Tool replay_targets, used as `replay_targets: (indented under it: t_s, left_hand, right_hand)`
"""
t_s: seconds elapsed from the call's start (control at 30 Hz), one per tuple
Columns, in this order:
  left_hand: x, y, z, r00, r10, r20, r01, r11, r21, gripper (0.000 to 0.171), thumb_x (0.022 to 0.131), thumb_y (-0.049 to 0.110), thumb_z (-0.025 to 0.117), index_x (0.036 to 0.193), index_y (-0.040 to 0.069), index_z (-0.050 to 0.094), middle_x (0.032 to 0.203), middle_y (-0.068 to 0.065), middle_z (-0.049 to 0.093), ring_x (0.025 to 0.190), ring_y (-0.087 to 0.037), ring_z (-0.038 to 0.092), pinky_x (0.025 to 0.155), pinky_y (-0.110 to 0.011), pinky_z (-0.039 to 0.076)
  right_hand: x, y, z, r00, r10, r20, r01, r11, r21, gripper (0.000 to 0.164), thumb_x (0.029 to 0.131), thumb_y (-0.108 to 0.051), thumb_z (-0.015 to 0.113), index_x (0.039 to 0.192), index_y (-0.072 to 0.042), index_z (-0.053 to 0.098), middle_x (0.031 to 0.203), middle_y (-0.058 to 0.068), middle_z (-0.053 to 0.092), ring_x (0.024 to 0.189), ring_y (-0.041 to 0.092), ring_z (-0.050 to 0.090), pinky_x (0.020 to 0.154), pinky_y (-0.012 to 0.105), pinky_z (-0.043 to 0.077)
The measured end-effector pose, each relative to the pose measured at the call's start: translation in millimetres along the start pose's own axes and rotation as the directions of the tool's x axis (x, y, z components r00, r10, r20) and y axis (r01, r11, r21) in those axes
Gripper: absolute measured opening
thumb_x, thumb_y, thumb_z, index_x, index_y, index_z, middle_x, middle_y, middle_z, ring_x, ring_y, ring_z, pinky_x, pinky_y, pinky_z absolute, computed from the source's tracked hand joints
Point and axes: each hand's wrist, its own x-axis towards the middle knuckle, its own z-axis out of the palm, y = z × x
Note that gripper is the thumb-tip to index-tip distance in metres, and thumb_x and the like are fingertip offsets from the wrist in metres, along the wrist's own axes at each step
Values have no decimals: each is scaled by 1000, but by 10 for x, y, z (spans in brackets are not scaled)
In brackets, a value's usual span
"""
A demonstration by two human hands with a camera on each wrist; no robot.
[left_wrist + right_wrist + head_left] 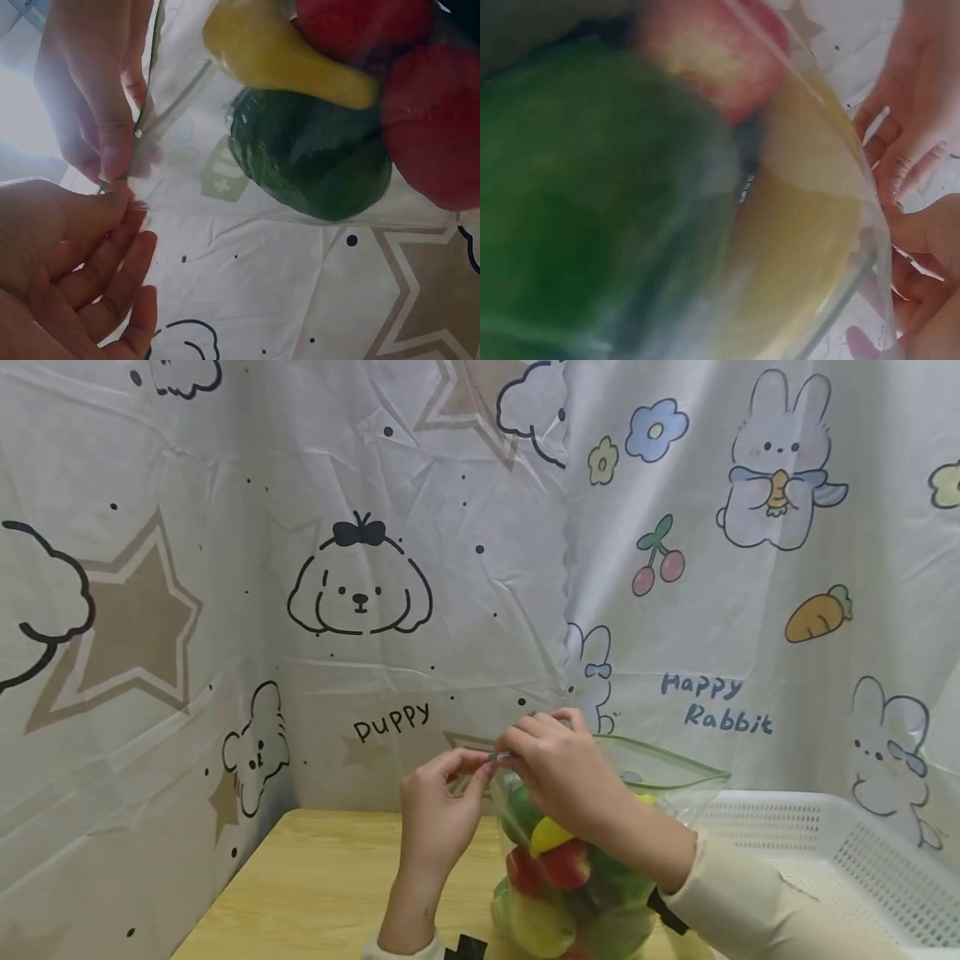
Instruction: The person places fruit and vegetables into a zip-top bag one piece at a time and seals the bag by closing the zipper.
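A clear zip bag (675, 753) with a green strip along its mouth stands on the table, bulging with fruit or vegetable shapes. My left hand (441, 814) pinches the left end of the strip between thumb and forefinger. Right beside it, my right hand (573, 768) grips the same end from above, its arm crossing before the bag. The mouth gapes toward the right. Through the plastic, the left wrist view shows a yellow neck-shaped piece (262, 60), a dark green rounded one (307, 157) and a red one (435, 127). A big green piece (592, 187) looms blurred in the right wrist view.
A white perforated basket (772, 810) sits right of the bag, partly behind my right sleeve. The yellow wood-look table (300, 885) extends to the left. Behind hangs a pale curtain (465, 610) with printed cartoon animals.
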Motion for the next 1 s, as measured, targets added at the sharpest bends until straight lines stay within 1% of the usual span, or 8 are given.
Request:
replay_targets:
  t_s: [0.13,0.27,0.37,0.53,0.73,0.87,1.0]
  left_hand:
    - [1,20,62,999,36,-28,-35,999,13,6,80,18,72,76,13,71,75,0,74,74,-6,65,71,-39,61]
    - [24,22,83,997,61,-42,-60,998,23,5,79,15,73,76,13,71,75,-2,73,73,-8,64,69,-39,61]
    - [45,9,81,997,64,-39,-63,998,30,5,80,16,73,77,12,70,76,-3,73,73,-10,64,68,-40,61]
    - [79,-11,62,997,67,-38,-65,997,45,6,80,17,72,78,11,70,77,-3,74,74,-12,64,68,-39,60]
    - [93,-32,26,999,40,-34,-38,998,57,7,81,18,72,80,11,70,78,-5,74,74,-14,64,70,-41,60]
    - [92,-74,0,999,3,-40,-1,998,64,8,80,17,72,80,10,71,80,-6,74,76,-15,65,73,-42,59]
    - [77,-112,-23,999,-32,-26,34,997,72,8,80,17,72,80,9,70,81,-7,74,77,-17,65,74,-42,59]
  right_hand:
    - [-61,61,-55,1000,6,-10,-6,1000,-9,4,80,-15,71,81,-15,67,79,-3,67,79,14,59,77,43,46]
    - [-158,155,-145,999,41,-6,-40,999,7,4,80,-13,71,78,-15,67,75,-2,66,75,15,57,75,43,45]
    - [-232,243,-228,997,70,17,-70,997,15,5,79,-13,72,77,-16,68,74,-3,65,75,14,56,75,44,43]
    - [-364,399,-363,991,114,76,-114,994,-2,7,77,-11,71,79,-17,69,78,-4,67,79,16,57,78,47,43]
    - [-557,608,-489,977,177,121,-173,984,-47,10,76,-9,72,80,-18,69,80,-3,68,83,18,59,82,54,42]
    - [-745,770,-595,969,217,121,-207,974,-93,10,76,-9,72,79,-18,69,80,-2,68,81,18,60,82,59,43]
    - [-949,933,-736,960,256,112,-239,959,-150,11,75,-7,72,78,-16,68,78,-2,68,77,20,60,78,61,44]
